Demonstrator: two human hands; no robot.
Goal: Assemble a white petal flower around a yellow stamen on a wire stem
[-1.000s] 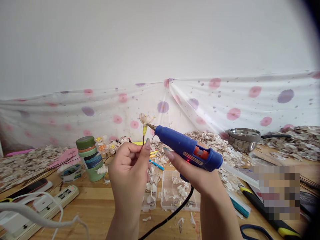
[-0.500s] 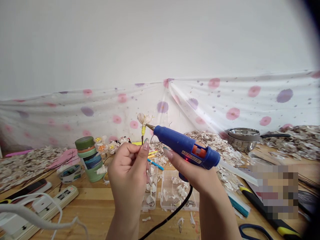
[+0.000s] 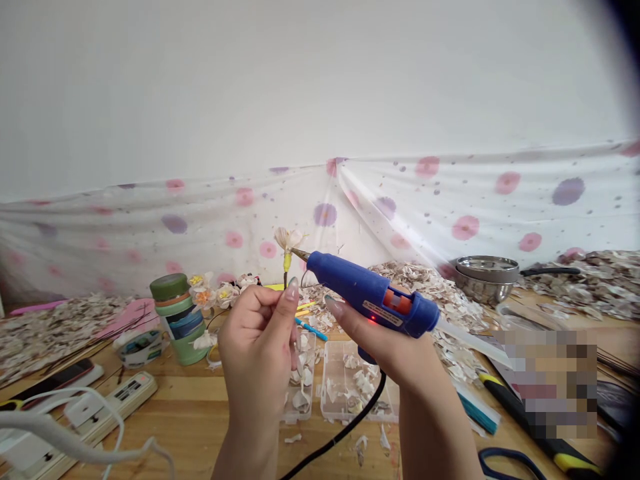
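My left hand (image 3: 263, 333) pinches the dark stem of a small flower (image 3: 287, 248) between thumb and fingers. The flower stands upright, with pale petals on top and a yellow-wrapped base. My right hand (image 3: 380, 333) is wrapped round a blue glue gun (image 3: 370, 287), which has a glowing red light and a clear glue stick in its back end. The metal nozzle points left and meets the flower just under its petals. A black cord runs down from the gun's handle.
Clear divided boxes (image 3: 333, 400) with pale petals lie below my hands. At left are a green jar (image 3: 183, 320), finished flowers (image 3: 215, 293) and a power strip (image 3: 130, 393). Petal piles (image 3: 410, 277), metal bowls (image 3: 485, 280) and blue-handled scissors (image 3: 510, 460) are at right.
Almost nothing differs. The flower looks slightly turned, and the nozzle is still against it.
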